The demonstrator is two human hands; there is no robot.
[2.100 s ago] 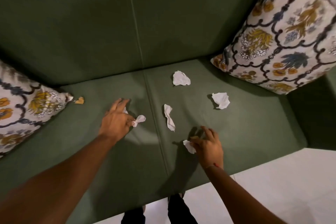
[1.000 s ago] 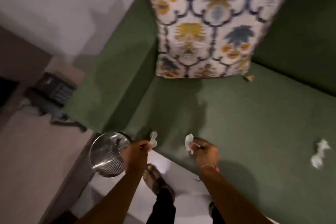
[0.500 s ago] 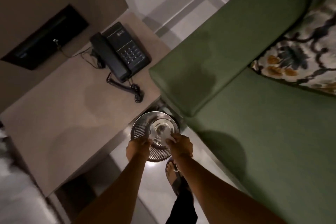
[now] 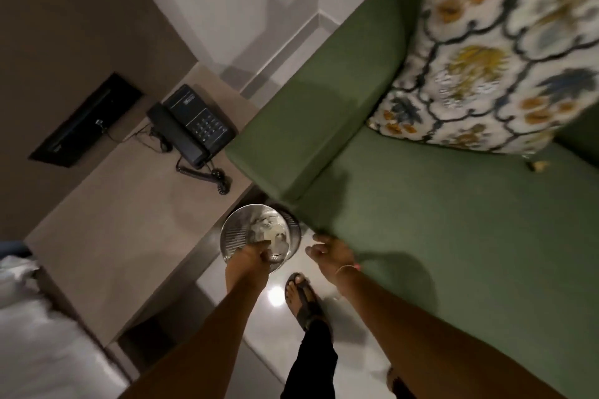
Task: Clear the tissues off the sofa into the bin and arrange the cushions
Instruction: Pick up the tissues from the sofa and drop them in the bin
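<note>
A round metal bin (image 4: 238,230) stands on the floor beside the green sofa's (image 4: 453,236) armrest. White crumpled tissues (image 4: 274,232) lie inside it. My left hand (image 4: 251,257) hangs over the bin's near rim, fingers drooping into the opening, and I see no tissue in it. My right hand (image 4: 330,253) is to the right of the bin, at the sofa's front edge, fingers spread and empty. A floral cushion (image 4: 486,58) leans in the sofa's corner against the armrest. No tissues show on the visible part of the seat.
A beige side table (image 4: 129,204) left of the bin carries a black telephone (image 4: 191,125) with a coiled cord. White bedding (image 4: 32,334) fills the lower left. My sandalled foot (image 4: 301,298) is on the shiny floor. A small tan scrap (image 4: 538,166) lies below the cushion.
I turned from the sofa seat to the bin with a tissue in each hand. Since then the tissues dropped into the bin and my right hand has pulled away to the right.
</note>
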